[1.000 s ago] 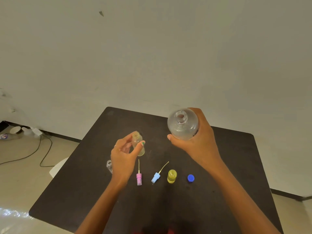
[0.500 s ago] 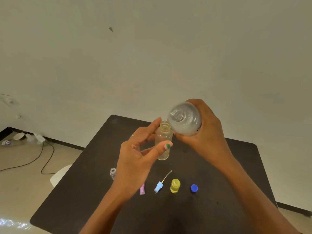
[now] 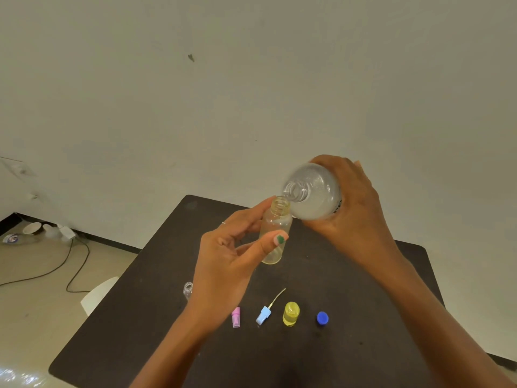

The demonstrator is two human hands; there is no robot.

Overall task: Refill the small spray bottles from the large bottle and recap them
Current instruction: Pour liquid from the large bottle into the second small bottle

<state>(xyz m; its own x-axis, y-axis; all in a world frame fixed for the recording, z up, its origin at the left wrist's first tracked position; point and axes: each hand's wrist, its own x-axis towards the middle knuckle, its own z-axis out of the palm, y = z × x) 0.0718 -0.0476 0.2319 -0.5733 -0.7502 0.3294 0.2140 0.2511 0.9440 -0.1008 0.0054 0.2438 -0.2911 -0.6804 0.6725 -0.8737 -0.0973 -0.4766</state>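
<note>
Frame centre: left hand point(image 3: 223, 264) fingers pinch small bottle point(image 3: 274, 233) upright; right hand point(image 3: 355, 217) grips large bottle point(image 3: 313, 191), mouths touching, for pouring.

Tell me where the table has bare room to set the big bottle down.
The far right of the table, right of the right hand, is bare. So is the far left corner, left of the left hand, and the near strip below the caps. Crowded: the row from the clear bottle through pink sprayer, blue sprayer, yellow bottle to blue cap.

Three small bottles point(image 3: 275, 233), one large bottle point(image 3: 316, 191)
</note>
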